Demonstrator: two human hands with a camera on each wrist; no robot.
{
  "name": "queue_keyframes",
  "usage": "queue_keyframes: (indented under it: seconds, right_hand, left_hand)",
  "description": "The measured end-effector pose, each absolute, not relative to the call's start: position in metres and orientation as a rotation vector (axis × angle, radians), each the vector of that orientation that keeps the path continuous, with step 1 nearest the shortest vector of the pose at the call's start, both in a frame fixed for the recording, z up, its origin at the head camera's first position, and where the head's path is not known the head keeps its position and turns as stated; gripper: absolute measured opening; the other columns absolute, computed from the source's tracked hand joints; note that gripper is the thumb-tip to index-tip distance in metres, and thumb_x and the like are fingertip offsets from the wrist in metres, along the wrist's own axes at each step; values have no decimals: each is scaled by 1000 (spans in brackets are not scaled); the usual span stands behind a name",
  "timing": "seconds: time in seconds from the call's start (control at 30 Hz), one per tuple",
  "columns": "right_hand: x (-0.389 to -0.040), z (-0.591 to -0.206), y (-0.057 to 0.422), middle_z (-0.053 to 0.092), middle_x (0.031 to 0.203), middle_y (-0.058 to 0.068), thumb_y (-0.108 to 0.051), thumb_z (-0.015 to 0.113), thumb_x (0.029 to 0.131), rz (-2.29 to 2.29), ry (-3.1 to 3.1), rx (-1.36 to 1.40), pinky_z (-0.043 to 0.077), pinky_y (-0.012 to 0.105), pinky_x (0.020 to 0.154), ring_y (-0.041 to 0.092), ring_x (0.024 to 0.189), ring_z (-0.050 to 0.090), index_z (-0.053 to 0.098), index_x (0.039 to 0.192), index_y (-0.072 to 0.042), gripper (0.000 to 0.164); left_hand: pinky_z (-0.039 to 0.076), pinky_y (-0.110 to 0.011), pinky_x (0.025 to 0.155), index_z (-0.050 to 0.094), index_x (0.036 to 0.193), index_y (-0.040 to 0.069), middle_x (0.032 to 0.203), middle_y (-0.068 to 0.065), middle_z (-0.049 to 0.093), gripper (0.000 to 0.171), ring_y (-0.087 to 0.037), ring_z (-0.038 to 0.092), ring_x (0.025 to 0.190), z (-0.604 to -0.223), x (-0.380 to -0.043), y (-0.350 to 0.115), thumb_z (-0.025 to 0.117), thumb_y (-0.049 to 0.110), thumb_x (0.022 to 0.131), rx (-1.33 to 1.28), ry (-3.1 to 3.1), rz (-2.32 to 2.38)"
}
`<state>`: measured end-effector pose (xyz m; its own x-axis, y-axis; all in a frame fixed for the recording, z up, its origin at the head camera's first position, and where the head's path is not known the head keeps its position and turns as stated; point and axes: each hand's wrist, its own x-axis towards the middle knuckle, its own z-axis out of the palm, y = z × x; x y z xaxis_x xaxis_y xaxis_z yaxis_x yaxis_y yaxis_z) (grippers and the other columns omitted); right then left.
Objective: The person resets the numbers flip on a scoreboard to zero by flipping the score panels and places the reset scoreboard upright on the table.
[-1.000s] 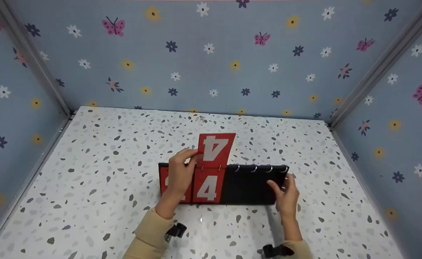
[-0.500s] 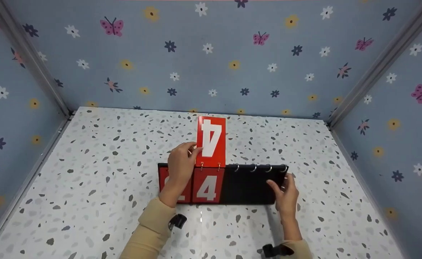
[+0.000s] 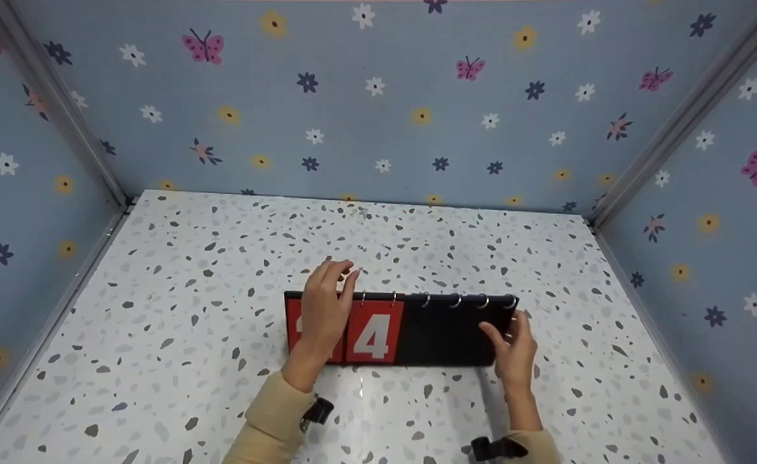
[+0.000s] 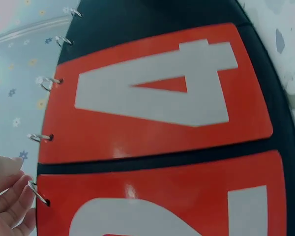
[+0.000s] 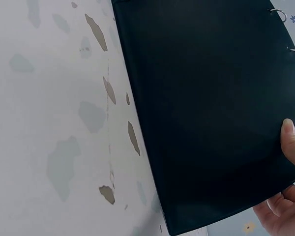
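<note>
A black flip scoreboard (image 3: 446, 332) stands tilted on the speckled table, with metal rings along its top edge. A red card with a white 4 (image 3: 374, 332) hangs from two rings. Left of it hangs another red card (image 3: 293, 322), its white digit partly covered by my left hand (image 3: 322, 309) in the head view. That hand hovers at the top edge, thumb and fingers apart, with no card between them; in the left wrist view the fingers (image 4: 12, 204) are beside a ring. My right hand (image 3: 516, 357) holds the board's right edge, thumb (image 5: 289, 140) in front, fingers behind.
The white speckled table (image 3: 191, 258) extends around the board. Blue walls (image 3: 378, 122) with flower and butterfly prints enclose it at the back and both sides. Black straps (image 3: 317, 410) sit at the tan sleeves.
The raised red card with an upside-down 4 has gone from above the top edge and is out of sight. My left hand has let go of it. My right hand stays put.
</note>
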<state>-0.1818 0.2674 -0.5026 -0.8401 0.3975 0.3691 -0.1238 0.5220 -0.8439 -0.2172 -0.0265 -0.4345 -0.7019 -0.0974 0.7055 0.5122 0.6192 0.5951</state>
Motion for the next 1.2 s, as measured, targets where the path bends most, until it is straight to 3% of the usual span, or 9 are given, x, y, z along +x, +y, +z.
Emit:
queue_keyframes:
  seconds: [0.27,0.53,0.93,1.2]
  right_hand:
    - [-182,-503,268,63,80,10,-12,75,73,1280,-2222,-216,48,19,64,14,71,59,54,104,-2,39]
    - [-182,-503,268,63,83,11,-15,74,73,1308,-2226,-239,48,19,67,18,76,60,53,105,-3,40]
    - [-181,-503,267,64,85,12,-15,74,74,1309,-2222,-209,48,20,66,20,76,61,53,106,-2,41]
    - [-172,-483,255,62,85,18,-6,72,75,1314,-2231,-221,48,22,66,23,76,61,52,106,3,38]
  left_hand:
    - [49,-33,75,61,96,0,92,-9,58,18,-20,57,85,-440,-189,-21,68,3,79,-286,-2056,-1148]
    - [48,-33,78,61,99,0,97,-8,58,25,-19,55,92,-460,-166,-17,70,4,77,-192,-2074,-1188]
    - [48,-38,79,53,111,-3,104,-13,56,38,-23,55,93,-490,-151,-9,70,3,77,-109,-2134,-1311]
    - [48,-35,79,52,114,-1,105,-12,55,43,-22,56,92,-504,-146,-3,71,8,77,-4,-2261,-1367]
